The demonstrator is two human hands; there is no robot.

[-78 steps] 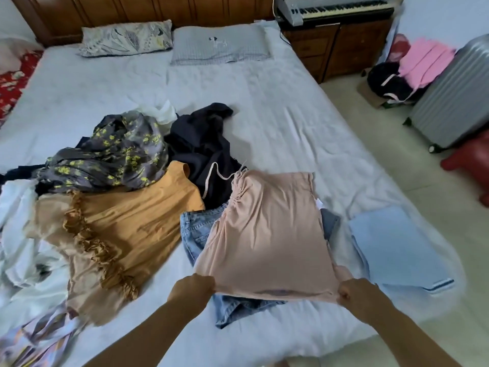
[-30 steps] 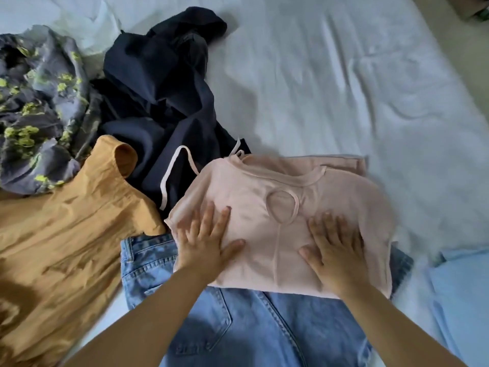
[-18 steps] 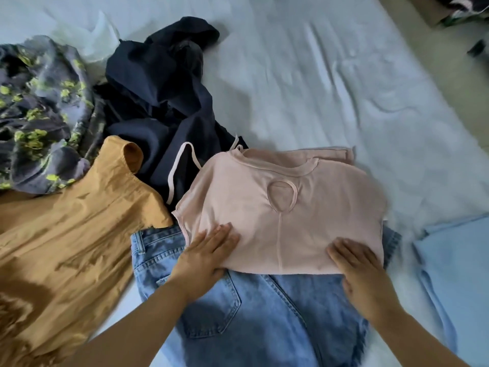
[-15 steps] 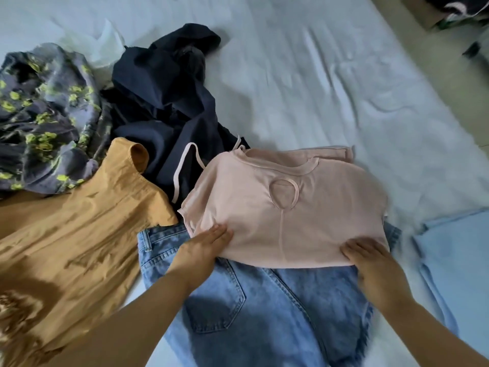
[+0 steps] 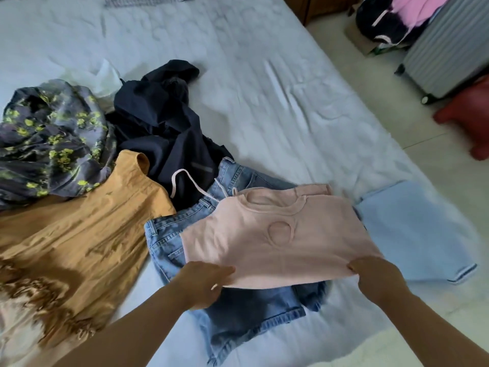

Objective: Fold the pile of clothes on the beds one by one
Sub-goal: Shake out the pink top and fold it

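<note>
A folded pink top (image 5: pixel 277 239) with a round keyhole is lifted slightly above blue denim shorts (image 5: pixel 238 300). My left hand (image 5: pixel 203 282) grips its near left corner and my right hand (image 5: pixel 375 276) grips its near right corner. The top's right edge reaches toward a folded light blue garment (image 5: pixel 412 229). Unfolded clothes lie to the left: a mustard ruffled dress (image 5: pixel 74 239), a navy garment with a white drawstring (image 5: pixel 164 133) and a grey piece with yellow flowers (image 5: pixel 50 139).
The pale blue bed sheet (image 5: pixel 264 88) stretches behind the pile. The bed's right edge drops to a tiled floor (image 5: pixel 449 165), where a ribbed silver suitcase (image 5: pixel 449 43), a red object (image 5: pixel 471 117) and a black and pink bag (image 5: pixel 389 19) stand.
Both hands slid from flat on the pink top to its near edge and gripped it. The top has lifted and shifted right toward the light blue garment, uncovering more of the denim shorts.
</note>
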